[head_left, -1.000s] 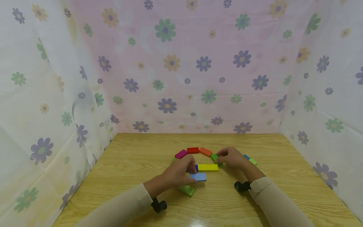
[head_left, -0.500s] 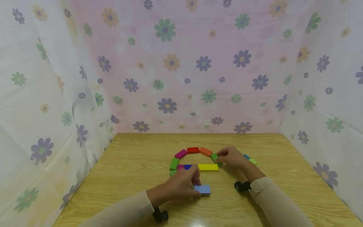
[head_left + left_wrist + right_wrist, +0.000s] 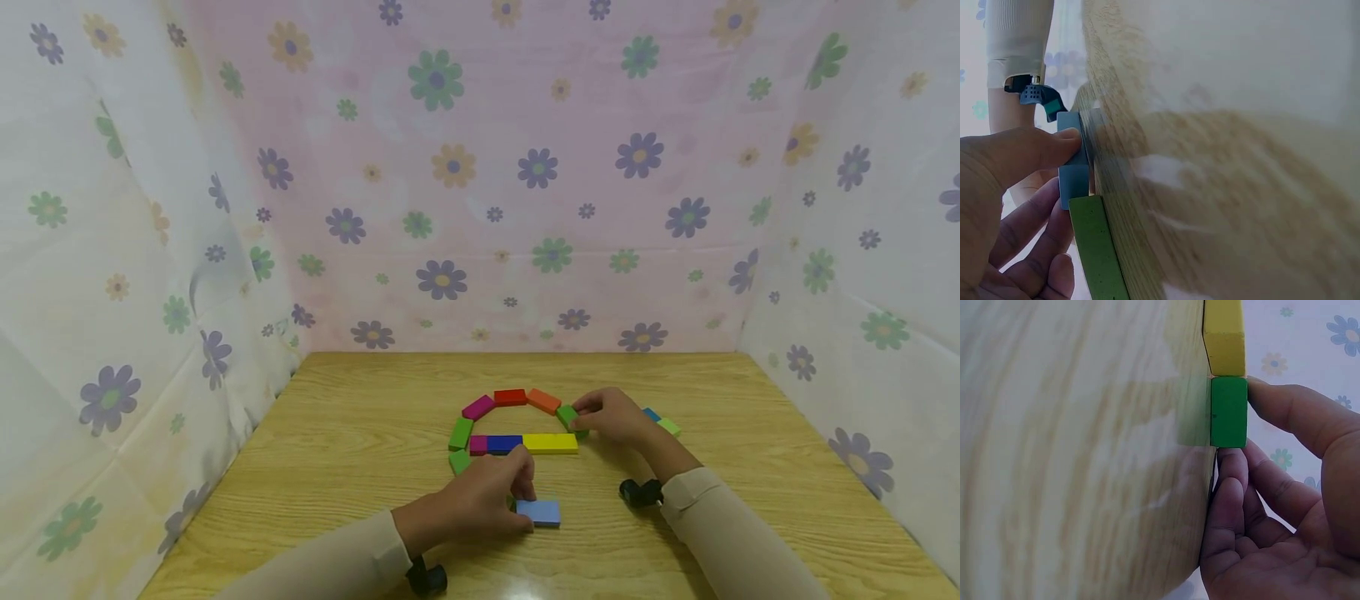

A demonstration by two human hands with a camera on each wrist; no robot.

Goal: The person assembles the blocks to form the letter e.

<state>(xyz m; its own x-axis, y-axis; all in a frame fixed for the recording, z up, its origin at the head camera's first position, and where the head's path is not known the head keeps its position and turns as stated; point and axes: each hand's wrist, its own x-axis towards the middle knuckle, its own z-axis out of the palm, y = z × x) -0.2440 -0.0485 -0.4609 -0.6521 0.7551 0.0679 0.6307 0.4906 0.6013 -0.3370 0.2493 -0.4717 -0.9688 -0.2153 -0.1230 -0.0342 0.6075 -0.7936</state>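
Observation:
Between the thumb and fingers of my left hand (image 3: 476, 504) is a light blue block (image 3: 542, 512), low at the table near the front. In the left wrist view the thumb presses on this blue block, and a green block (image 3: 1097, 250) lies end to end with it. My right hand (image 3: 617, 418) pinches another green block (image 3: 567, 414) at the right end of a curved row. In the right wrist view that block stands against the wood, with a yellow block (image 3: 1225, 353) just past it.
The arc also has orange (image 3: 543, 401), red (image 3: 510, 397), magenta (image 3: 478, 407) and green (image 3: 461, 433) blocks. Inside runs a straight row of magenta, blue (image 3: 504, 444) and yellow. Blue and lime blocks (image 3: 669, 427) lie right of the right hand. Flowered cloth (image 3: 480, 208) surrounds the table.
My left hand has moved toward the front and slightly right with the light blue block, uncovering the arc's left side and the inner row. My right hand stays on its green block.

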